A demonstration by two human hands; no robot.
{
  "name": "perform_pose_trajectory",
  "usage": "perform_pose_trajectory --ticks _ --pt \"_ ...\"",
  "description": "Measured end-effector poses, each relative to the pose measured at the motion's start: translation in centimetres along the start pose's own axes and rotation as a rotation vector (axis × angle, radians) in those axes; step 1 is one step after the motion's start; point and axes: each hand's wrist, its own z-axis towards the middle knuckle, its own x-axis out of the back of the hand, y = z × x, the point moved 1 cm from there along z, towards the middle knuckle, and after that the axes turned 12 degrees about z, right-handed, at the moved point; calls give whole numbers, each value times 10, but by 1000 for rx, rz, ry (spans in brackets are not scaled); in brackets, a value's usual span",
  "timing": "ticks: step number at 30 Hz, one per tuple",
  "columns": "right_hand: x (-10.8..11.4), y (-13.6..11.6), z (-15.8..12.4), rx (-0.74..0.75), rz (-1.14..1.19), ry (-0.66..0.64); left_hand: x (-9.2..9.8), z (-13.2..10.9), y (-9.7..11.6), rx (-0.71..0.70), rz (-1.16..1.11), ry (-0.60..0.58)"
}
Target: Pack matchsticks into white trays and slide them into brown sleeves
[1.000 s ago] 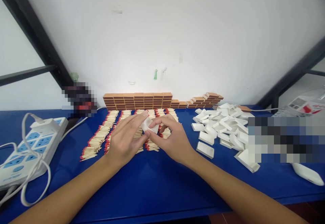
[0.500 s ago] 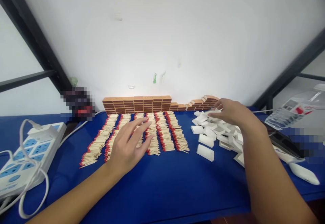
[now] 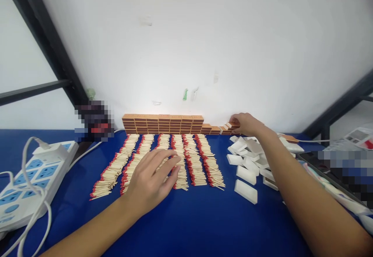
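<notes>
Beside the strip [image 3: 32, 175], the left hand [image 3: 153, 175] keeps its place of half a second ago over the matches [image 3: 210, 164], palm down, its fingers loosely bent and spread with nothing between them. The matches lie in six rows; behind them the tall stack [image 3: 163, 125] stands along the wall [image 3: 186, 55]. Farther right, the right hand [image 3: 244, 124] has left the trays [image 3: 246, 174] and reached back to the low stack [image 3: 215, 130], arm stretched, fingers bent down at its boxes; whether they pinch one I cannot tell. The trays lie heaped, partly under that forearm.
</notes>
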Motion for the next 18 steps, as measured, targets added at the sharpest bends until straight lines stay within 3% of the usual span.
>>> perform_pose_trajectory --ticks 9,18 --pt "-4 24 6 54 -19 15 1 -1 2 -26 -10 -16" --pt "0 28 3 95 32 -46 0 -1 2 -29 -22 -4"
